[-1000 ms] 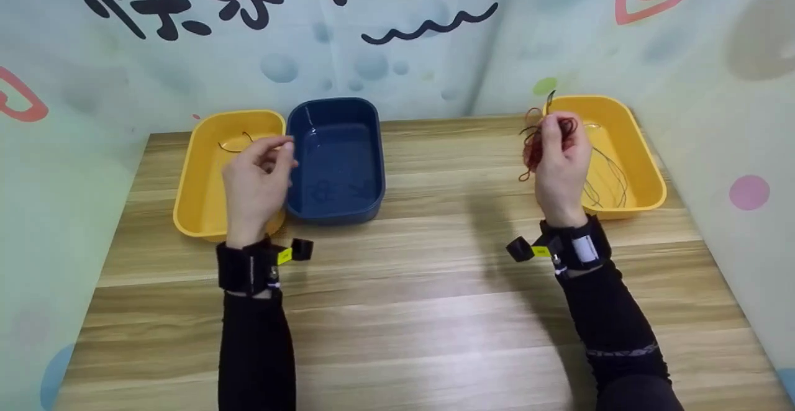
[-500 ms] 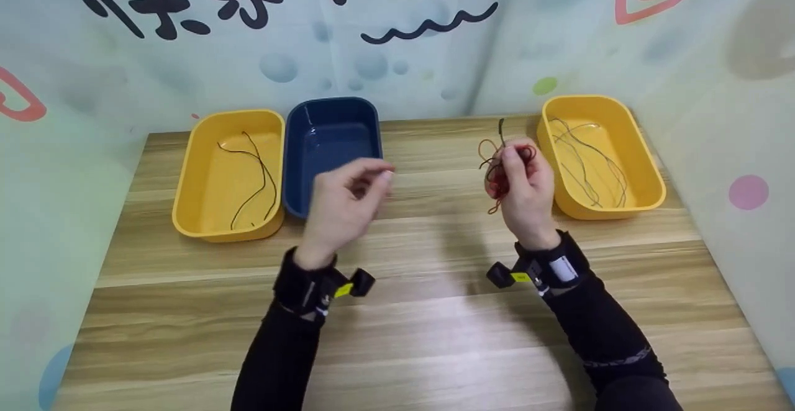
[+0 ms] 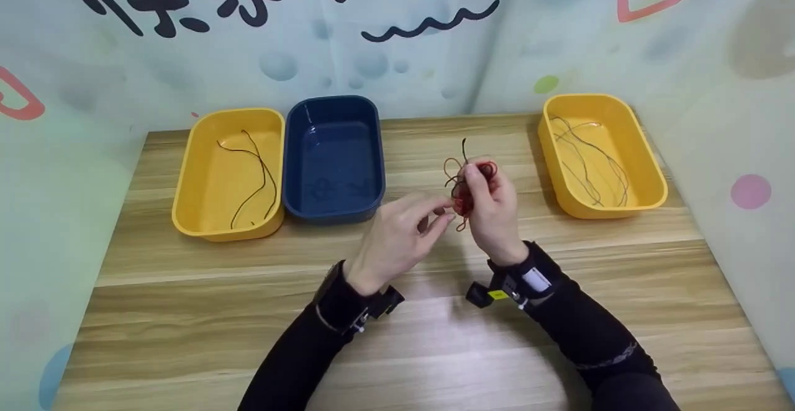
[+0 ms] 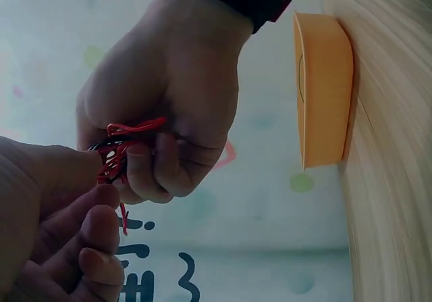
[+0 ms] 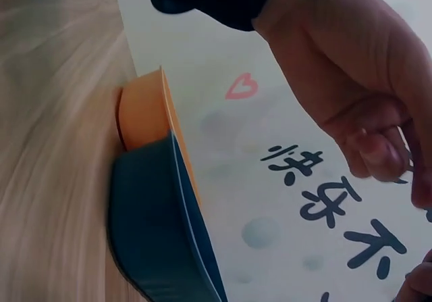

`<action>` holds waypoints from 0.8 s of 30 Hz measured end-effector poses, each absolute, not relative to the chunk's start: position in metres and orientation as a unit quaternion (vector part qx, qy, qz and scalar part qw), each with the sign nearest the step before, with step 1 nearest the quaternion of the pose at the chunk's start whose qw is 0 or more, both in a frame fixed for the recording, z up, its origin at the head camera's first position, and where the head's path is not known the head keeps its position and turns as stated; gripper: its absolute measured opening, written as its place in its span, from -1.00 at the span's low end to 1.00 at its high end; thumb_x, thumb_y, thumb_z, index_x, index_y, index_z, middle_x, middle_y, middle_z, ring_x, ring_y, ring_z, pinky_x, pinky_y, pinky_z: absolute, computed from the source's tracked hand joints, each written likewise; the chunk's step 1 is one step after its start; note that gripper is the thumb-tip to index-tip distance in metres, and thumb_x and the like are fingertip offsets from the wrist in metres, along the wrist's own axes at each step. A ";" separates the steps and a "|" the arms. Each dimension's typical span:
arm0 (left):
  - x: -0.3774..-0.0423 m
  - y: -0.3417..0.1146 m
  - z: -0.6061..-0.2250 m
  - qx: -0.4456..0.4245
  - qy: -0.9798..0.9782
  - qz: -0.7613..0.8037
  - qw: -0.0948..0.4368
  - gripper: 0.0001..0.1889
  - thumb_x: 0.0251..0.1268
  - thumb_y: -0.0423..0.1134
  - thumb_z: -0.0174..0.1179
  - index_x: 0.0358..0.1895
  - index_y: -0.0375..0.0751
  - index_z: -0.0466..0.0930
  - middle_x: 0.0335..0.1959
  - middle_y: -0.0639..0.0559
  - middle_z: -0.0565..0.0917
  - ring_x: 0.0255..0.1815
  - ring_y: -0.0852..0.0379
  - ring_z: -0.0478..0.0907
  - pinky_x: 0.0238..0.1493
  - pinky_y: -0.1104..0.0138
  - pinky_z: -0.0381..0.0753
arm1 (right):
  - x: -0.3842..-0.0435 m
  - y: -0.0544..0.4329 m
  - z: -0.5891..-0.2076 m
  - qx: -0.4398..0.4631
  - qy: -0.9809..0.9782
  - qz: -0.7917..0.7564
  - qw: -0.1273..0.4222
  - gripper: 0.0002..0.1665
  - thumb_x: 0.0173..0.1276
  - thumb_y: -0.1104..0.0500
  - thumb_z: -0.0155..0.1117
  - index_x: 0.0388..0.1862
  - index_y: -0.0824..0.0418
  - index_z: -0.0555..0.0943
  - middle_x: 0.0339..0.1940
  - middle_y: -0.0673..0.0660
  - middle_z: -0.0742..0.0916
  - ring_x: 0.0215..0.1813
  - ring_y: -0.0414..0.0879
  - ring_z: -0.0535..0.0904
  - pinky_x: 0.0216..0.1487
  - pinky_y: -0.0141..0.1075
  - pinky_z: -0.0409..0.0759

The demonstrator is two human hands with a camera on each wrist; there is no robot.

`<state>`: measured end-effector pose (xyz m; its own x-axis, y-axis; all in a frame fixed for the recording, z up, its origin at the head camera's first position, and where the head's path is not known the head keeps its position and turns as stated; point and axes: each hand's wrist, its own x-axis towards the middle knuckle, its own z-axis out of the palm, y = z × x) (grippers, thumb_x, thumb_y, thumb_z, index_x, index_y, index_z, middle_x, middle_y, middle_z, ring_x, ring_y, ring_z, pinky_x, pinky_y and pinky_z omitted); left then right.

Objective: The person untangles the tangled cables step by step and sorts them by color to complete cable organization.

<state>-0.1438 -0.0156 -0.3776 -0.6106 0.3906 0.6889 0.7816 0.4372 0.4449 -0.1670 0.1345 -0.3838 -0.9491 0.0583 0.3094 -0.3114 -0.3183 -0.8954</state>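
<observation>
My right hand (image 3: 495,215) grips a tangled bundle of red and black string (image 3: 461,203) over the middle of the table, with loops and one dark end sticking out past the fingers. My left hand (image 3: 400,234) is close in from the left, thumb and forefinger bent and a little apart, their tips right at the red part of the bundle. In the left wrist view, red loops of the string bundle (image 4: 115,160) show between the two hands; part is hidden inside the right hand (image 4: 169,79).
A yellow bin (image 3: 211,212) with a few dark strings (image 3: 264,172) stands back left, against a navy blue bin (image 3: 335,212). Another yellow bin (image 3: 649,194), at the back right, holds several thin grey strings (image 3: 612,162). A printed backdrop (image 3: 428,76) rises behind the wooden table (image 3: 186,311).
My left hand has moved right, from over the left yellow bin to the bundle. My right hand has come left and nearer from the right bin, still holding the string.
</observation>
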 end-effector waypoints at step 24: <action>-0.144 -0.012 -0.385 -0.369 -0.823 -0.308 0.301 -0.97 0.23 -0.35 0.27 -0.29 -0.21 0.68 -0.38 0.03 0.71 -0.41 0.16 0.66 -0.33 0.43 0.63 | -0.163 0.124 -0.393 0.106 -0.596 0.785 0.130 -0.95 0.26 0.26 0.16 -0.33 0.22 0.47 -0.60 -0.06 0.50 -0.61 -0.29 0.36 -0.64 -0.47 0.32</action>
